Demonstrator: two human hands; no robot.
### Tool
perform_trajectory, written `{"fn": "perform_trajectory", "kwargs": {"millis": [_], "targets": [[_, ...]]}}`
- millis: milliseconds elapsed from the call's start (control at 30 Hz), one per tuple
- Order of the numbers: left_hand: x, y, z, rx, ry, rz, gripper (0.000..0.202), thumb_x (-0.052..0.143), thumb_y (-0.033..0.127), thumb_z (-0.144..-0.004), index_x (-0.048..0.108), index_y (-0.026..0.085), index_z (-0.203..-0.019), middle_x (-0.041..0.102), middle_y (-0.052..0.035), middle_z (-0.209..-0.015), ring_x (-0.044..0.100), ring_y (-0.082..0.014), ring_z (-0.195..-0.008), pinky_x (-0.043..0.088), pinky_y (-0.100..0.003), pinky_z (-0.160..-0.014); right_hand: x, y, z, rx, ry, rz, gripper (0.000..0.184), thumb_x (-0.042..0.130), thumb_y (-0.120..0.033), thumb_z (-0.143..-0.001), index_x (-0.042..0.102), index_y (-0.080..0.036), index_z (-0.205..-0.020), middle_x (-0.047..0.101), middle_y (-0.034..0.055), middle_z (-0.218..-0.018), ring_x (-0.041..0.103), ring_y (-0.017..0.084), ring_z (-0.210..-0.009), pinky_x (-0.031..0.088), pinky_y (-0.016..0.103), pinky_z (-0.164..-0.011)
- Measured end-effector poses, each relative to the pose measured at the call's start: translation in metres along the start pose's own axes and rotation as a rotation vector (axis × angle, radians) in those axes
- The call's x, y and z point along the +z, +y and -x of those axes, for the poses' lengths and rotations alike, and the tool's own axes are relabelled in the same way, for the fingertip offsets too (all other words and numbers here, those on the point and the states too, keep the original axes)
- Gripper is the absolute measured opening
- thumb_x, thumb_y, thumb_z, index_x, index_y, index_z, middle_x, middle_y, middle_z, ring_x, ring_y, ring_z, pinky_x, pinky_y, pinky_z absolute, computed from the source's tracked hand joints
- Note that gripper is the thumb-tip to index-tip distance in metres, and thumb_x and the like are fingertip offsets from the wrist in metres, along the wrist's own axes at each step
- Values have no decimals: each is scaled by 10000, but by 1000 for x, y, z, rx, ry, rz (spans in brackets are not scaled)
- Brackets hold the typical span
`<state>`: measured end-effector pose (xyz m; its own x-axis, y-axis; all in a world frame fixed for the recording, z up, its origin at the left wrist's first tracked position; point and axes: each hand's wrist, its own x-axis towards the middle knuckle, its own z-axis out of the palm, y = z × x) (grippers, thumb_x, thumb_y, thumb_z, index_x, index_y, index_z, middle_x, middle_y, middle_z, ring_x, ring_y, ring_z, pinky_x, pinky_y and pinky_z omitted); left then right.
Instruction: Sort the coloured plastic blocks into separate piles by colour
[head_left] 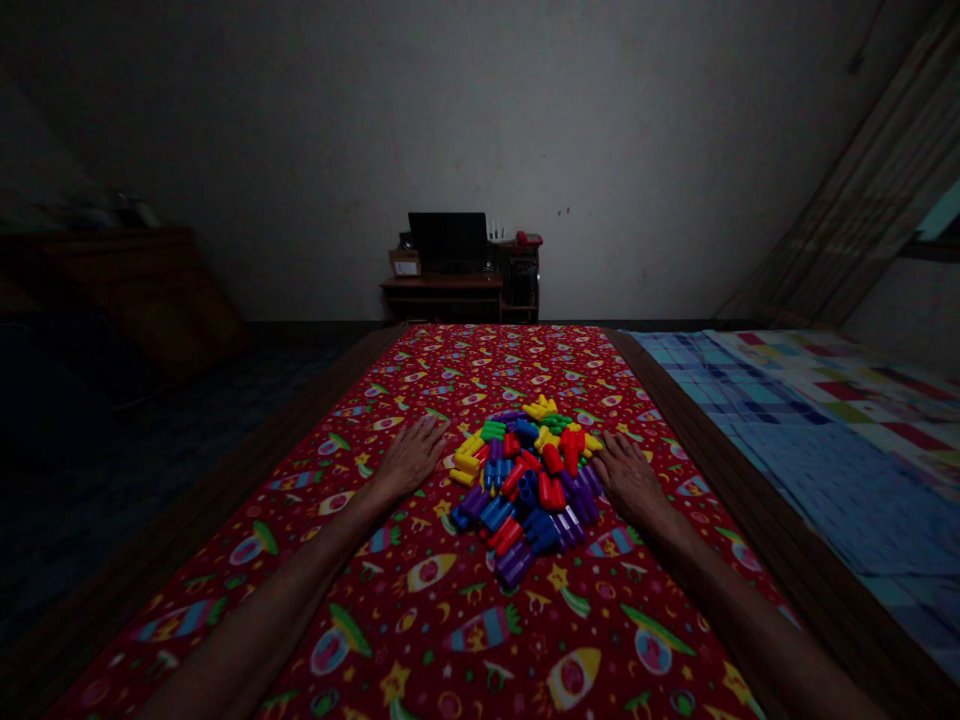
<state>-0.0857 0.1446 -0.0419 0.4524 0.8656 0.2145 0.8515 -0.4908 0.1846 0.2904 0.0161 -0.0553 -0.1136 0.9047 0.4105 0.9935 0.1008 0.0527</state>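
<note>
A heap of plastic building pieces [529, 480] in red, blue, purple, yellow and green lies on a red cloth with rocket prints [480, 620]. My left hand [411, 458] rests palm down on the cloth just left of the heap, fingers stretched out and holding nothing. My right hand [626, 475] lies flat at the heap's right edge, fingers extended and touching the outer pieces. Both forearms reach in from the bottom of the view.
A wooden border [757, 500] frames the cloth. A checked blanket [825, 440] lies to the right. A low desk [450, 290] with a dark screen [448, 240] stands against the far wall. The left side is dark floor.
</note>
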Motion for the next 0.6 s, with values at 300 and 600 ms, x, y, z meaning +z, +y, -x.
{"fn": "perform_trajectory", "kwargs": {"millis": [300,600], "targets": [[-15,2,38,-85,24,-228,497,275,352,-972,411,226,-1433,413,-93,-1495,353,-283,-1390,310,-523,-1094,-26,-5,-5,194,63,-243,331,367,-261,-921,677,-174,-842,702,89,-820,629,198,-722,426,294,-651],[-12,0,35,-75,68,-214,491,300,354,-965,460,195,-1402,449,-106,-1472,401,-290,-1359,326,-492,-1092,-17,2,-8,218,209,-482,412,430,-401,-909,613,-140,-1170,706,131,-1016,653,233,-874,472,317,-736]]}}
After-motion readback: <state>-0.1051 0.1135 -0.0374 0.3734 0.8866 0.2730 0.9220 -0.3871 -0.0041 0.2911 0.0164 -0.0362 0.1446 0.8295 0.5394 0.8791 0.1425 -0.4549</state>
